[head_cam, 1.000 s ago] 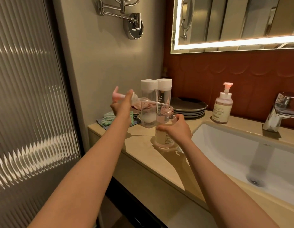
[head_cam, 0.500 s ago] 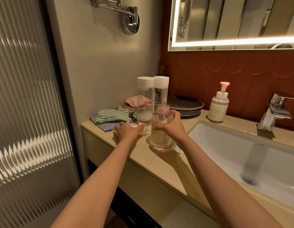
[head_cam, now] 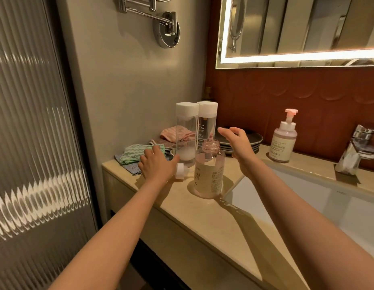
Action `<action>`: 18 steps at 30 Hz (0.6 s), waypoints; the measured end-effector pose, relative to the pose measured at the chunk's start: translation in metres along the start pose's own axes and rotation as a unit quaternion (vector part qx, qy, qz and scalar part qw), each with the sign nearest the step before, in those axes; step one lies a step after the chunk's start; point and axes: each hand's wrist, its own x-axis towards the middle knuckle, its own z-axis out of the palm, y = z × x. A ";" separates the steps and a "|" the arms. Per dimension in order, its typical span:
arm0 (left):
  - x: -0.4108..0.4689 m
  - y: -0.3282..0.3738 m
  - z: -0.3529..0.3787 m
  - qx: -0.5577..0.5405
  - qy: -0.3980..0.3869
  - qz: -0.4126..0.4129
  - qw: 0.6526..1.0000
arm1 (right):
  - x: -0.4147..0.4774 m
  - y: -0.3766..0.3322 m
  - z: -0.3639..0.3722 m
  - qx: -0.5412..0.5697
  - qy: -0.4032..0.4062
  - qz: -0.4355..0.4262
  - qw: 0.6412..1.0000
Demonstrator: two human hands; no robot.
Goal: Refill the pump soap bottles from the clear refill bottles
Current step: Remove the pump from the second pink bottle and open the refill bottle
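An uncapped soap bottle [head_cam: 209, 174] with pinkish liquid stands on the beige counter [head_cam: 203, 214], its neck open. Its white pump head [head_cam: 180, 171] lies on the counter just left of it. My left hand [head_cam: 156, 164] rests over the pump head, fingers relaxed. My right hand [head_cam: 237, 143] hovers open, just right of and above the bottle's neck, touching nothing. Two tall clear refill bottles with white caps, one [head_cam: 186, 132] on the left and one [head_cam: 207, 122] on the right, stand right behind. A second pump bottle [head_cam: 283, 141] with its pink pump on stands near the sink.
Folded cloths [head_cam: 140, 152] lie at the counter's left end by the wall. Dark stacked plates [head_cam: 253, 141] sit behind my right hand. A white sink basin [head_cam: 307, 201] opens to the right, with a chrome tap [head_cam: 357, 151] at its back. Ribbed glass door on the left.
My left hand carried the pump head down from the air and laid it on the counter. My right hand let go of the soap bottle and lifted away to the right.
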 end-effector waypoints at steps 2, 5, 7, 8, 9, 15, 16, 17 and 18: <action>0.004 0.001 -0.003 0.035 0.042 0.053 0.997 | 0.013 0.000 -0.002 -0.021 0.013 0.001 1.000; 0.017 0.012 -0.012 0.023 0.094 0.137 0.986 | 0.035 0.000 -0.002 -0.071 0.027 -0.005 0.997; 0.030 0.028 -0.021 0.007 0.104 0.191 0.976 | 0.050 -0.001 0.001 -0.099 0.033 -0.008 0.994; 0.039 0.040 -0.025 0.008 0.108 0.216 0.970 | 0.060 -0.001 0.003 -0.110 0.035 -0.010 0.993; 0.048 0.051 -0.028 0.014 0.111 0.239 0.965 | 0.068 -0.001 0.005 -0.123 0.035 -0.013 0.992; 0.089 0.114 -0.038 0.129 0.104 0.360 0.918 | 0.107 0.009 0.022 -0.201 0.003 -0.045 0.979; 0.096 0.120 -0.038 0.168 0.093 0.372 0.908 | 0.114 0.011 0.025 -0.199 0.006 -0.046 0.979; 0.102 0.126 -0.037 0.203 0.081 0.378 0.900 | 0.120 0.014 0.028 -0.196 0.008 -0.047 0.979; 0.108 0.132 -0.036 0.233 0.069 0.380 0.892 | 0.128 0.016 0.030 -0.188 0.007 -0.047 0.981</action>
